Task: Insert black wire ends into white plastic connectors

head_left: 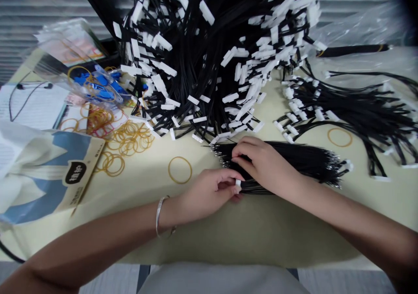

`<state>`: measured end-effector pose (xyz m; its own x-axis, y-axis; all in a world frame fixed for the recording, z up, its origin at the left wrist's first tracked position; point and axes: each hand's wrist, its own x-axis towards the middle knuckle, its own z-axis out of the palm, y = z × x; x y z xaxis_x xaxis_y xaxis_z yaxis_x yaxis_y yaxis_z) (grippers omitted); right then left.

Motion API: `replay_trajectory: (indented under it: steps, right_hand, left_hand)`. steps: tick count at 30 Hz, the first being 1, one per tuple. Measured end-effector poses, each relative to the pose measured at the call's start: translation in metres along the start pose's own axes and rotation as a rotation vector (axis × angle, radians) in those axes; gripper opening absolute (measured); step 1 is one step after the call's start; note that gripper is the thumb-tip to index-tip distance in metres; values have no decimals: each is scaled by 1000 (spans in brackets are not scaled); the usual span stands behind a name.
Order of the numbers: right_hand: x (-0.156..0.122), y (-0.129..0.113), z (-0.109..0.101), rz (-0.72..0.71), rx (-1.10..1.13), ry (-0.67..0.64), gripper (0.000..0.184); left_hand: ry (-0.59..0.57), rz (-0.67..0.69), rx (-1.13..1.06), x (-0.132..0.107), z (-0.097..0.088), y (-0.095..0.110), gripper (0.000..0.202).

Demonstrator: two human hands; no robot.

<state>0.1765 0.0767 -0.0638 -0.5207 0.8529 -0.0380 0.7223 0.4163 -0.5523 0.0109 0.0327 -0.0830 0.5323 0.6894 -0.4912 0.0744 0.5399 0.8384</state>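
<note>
My left hand [209, 194] pinches a small white plastic connector [238, 183] between thumb and fingertips, at the near end of a bundle of black wires [294, 165]. My right hand [264, 165] lies over that bundle and grips it, with bare metal-tipped wire ends fanning out on both sides. Behind my hands rises a large heap of black wires with white connectors [202, 54]. A looser spread of similar wires [352, 106] lies to the right. A single rubber band [180, 170] sits left of my left hand.
A pile of amber rubber bands [129, 139] lies on the pale yellow table [261, 237]. At the left are a printed paper bag [48, 176], a plastic bag with blue parts [98, 85], and a paper sheet with black earphones [32, 104]. Another rubber band [339, 137] lies at the right.
</note>
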Motion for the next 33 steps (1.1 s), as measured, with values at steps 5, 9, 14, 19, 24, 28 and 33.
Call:
replay_trajectory:
  steps: [5, 9, 14, 19, 24, 28, 33]
  right_hand:
    - [-9, -2, -12, 92, 148, -30, 10]
    - [-12, -3, -20, 186, 325, -50, 11]
    - [-28, -14, -32, 191, 349, -18, 10]
    - [-52, -22, -33, 238, 311, -119, 13]
    - [-54, -12, -20, 317, 337, -136, 14]
    - [-50, -8, -18, 333, 359, -149, 15]
    - [-49, -8, -18, 381, 381, -169, 15]
  left_hand:
    - [-28, -37, -102, 3, -4, -1, 16]
    - [-33, -67, -156, 4, -7, 3, 19]
    - [-32, -87, -265, 5, -8, 5, 26]
    - [-1, -70, -315, 4, -9, 4, 31]
    - [24, -79, -263, 3, -9, 5, 27]
    - [50, -86, -234, 2, -8, 6, 23]
    - [52, -86, -133, 2, -8, 6, 22]
